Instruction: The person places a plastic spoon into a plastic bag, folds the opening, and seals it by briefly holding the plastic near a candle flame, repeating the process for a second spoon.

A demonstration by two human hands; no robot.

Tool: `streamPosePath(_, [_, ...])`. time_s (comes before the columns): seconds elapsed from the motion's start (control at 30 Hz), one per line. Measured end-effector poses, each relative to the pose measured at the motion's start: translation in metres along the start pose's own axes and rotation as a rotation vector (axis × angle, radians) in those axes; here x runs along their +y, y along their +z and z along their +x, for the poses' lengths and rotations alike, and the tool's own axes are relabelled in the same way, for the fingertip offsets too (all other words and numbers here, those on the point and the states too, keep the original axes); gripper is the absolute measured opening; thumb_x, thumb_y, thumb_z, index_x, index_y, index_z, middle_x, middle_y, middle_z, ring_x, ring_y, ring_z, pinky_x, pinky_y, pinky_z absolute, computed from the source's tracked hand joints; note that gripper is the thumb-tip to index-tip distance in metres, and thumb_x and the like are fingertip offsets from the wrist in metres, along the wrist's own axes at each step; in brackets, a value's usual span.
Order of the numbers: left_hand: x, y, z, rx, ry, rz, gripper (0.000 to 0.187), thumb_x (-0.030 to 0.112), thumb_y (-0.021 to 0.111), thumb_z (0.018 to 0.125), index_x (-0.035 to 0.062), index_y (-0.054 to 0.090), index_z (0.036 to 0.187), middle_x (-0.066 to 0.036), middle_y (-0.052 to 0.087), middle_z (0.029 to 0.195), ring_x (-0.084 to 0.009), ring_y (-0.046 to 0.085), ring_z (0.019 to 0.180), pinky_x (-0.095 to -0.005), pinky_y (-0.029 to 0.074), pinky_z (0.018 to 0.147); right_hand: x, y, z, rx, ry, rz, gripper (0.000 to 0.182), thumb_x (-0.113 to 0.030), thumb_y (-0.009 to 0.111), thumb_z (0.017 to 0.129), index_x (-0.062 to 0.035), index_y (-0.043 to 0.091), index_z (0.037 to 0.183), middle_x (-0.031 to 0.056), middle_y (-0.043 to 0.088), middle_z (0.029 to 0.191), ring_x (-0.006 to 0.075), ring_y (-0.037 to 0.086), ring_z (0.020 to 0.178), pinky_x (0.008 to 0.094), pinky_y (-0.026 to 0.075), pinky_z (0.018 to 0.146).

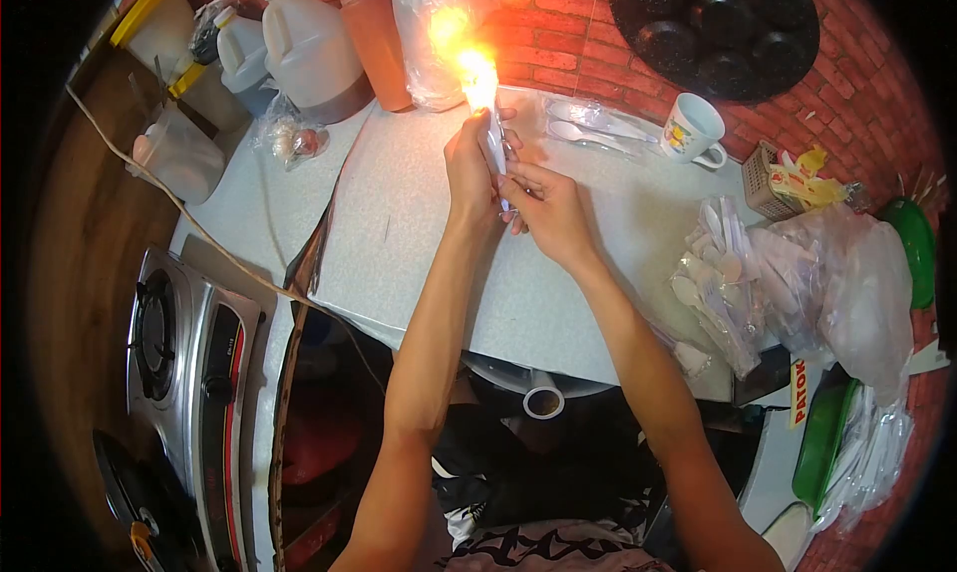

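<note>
A narrow white roll [494,145], which looks like paper or thin plastic, stands upright over the table with bright flame at its top end. My left hand [467,168] is closed around its upper part, just below the fire. My right hand [548,208] pinches the lower end between thumb and fingers. The flame [479,79] glares so strongly that the tip of the roll is washed out. Behind it stands a clear plastic bag [434,84], overlapped by the glow in this view. The pale tabletop [399,263] lies beneath both hands.
Plastic spoons [593,134] and a white mug [691,132] sit at the back right. Bagged cutlery [723,283] covers the right side. Plastic jugs [314,59] line the back left. A gas stove [189,353] stands at left, and a cord [194,221] crosses the table's left side.
</note>
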State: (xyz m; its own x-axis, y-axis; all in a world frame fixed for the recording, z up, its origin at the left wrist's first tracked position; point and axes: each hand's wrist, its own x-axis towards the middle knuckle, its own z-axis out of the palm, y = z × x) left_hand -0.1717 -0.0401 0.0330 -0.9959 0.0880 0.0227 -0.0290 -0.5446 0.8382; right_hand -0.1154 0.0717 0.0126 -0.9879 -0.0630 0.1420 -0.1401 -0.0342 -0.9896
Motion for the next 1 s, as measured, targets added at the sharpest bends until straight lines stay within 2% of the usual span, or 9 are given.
streamPosePath(0.2, [-0.001,0.000,0.001,0.048,0.029,-0.015,0.047,0.040,0.044,0.105,-0.0005,0.062,0.122,-0.004,0.059,0.076,-0.0129,0.054,0.059,-0.0287,0.046,0.054,0.002,0.000,0.000,-0.037,-0.009,0.010,0.037,-0.013,0.066,0.100,0.0070,0.065,0.131,0.0057,0.068,0.078,0.0107,0.063,0.064,0.0267,0.052,0.051])
streamPosePath(0.33, [0.001,0.000,0.000,0.088,0.019,-0.017,0.047,0.039,0.044,0.106,-0.0006,0.062,0.122,-0.004,0.059,0.074,-0.0127,0.053,0.059,-0.0287,0.046,0.054,0.003,0.000,0.000,-0.035,0.002,-0.005,0.037,-0.015,0.067,0.100,0.0063,0.066,0.130,0.0055,0.068,0.079,0.0105,0.063,0.063,0.0270,0.052,0.052])
streamPosePath(0.43, [0.000,0.001,0.001,0.114,0.024,-0.044,0.046,0.039,0.044,0.106,-0.0007,0.062,0.121,-0.004,0.059,0.073,-0.0124,0.053,0.058,-0.0283,0.046,0.053,0.000,0.001,0.000,-0.050,0.030,-0.023,0.036,-0.017,0.068,0.100,0.0051,0.067,0.128,0.0050,0.068,0.078,0.0099,0.063,0.062,0.0271,0.052,0.052])
streamPosePath(0.53, [-0.002,0.002,0.002,0.173,0.053,-0.069,0.047,0.039,0.046,0.104,-0.0022,0.067,0.115,-0.004,0.059,0.071,-0.0115,0.050,0.053,-0.0274,0.042,0.049,0.000,0.001,-0.001,-0.059,0.021,-0.029,0.030,-0.019,0.068,0.100,0.0029,0.071,0.120,0.0041,0.068,0.076,0.0091,0.062,0.061,0.0270,0.051,0.052])
streamPosePath(0.63, [-0.002,0.000,0.003,0.200,0.069,-0.052,0.047,0.038,0.046,0.105,-0.0021,0.067,0.117,-0.004,0.058,0.070,-0.0108,0.048,0.051,-0.0272,0.040,0.047,0.000,0.002,-0.001,-0.063,0.024,-0.038,0.024,-0.020,0.068,0.100,0.0012,0.072,0.112,0.0035,0.068,0.076,0.0087,0.062,0.061,0.0267,0.050,0.052])
streamPosePath(0.7, [0.001,0.000,0.000,0.213,0.065,-0.038,0.047,0.039,0.046,0.105,-0.0001,0.064,0.123,-0.002,0.054,0.071,-0.0101,0.049,0.056,-0.0267,0.043,0.050,-0.002,0.003,-0.002,-0.068,0.022,-0.027,0.021,-0.019,0.068,0.100,0.0004,0.072,0.106,0.0033,0.068,0.076,0.0088,0.062,0.061,0.0265,0.050,0.052])
streamPosePath(0.83, [0.003,0.002,-0.001,0.208,0.033,0.009,0.048,0.041,0.048,0.104,0.0001,0.067,0.122,-0.001,0.052,0.070,-0.0093,0.047,0.055,-0.0264,0.042,0.049,-0.005,0.002,-0.004,-0.100,0.033,-0.073,0.023,-0.019,0.064,0.103,0.0005,0.071,0.112,0.0007,0.065,0.080,0.0073,0.059,0.066,0.0236,0.048,0.055])
streamPosePath(0.93, [-0.003,0.002,0.002,0.167,0.077,0.105,0.049,0.042,0.050,0.104,-0.0001,0.069,0.119,0.000,0.050,0.069,-0.0083,0.045,0.054,-0.0250,0.039,0.048,0.006,0.002,-0.002,-0.059,0.013,-0.046,0.019,-0.014,0.065,0.098,0.0029,0.071,0.106,0.0051,0.069,0.078,0.0099,0.063,0.063,0.0263,0.050,0.052])
streamPosePath(1.0, [-0.003,0.005,0.000,0.162,0.091,0.119,0.045,0.041,0.052,0.105,0.0008,0.072,0.110,0.001,0.051,0.066,-0.0057,0.040,0.051,-0.0234,0.028,0.046,0.007,0.000,-0.002,-0.069,0.032,-0.024,0.019,-0.011,0.064,0.098,0.0038,0.071,0.108,0.0063,0.069,0.079,0.0104,0.064,0.064,0.0264,0.050,0.052])
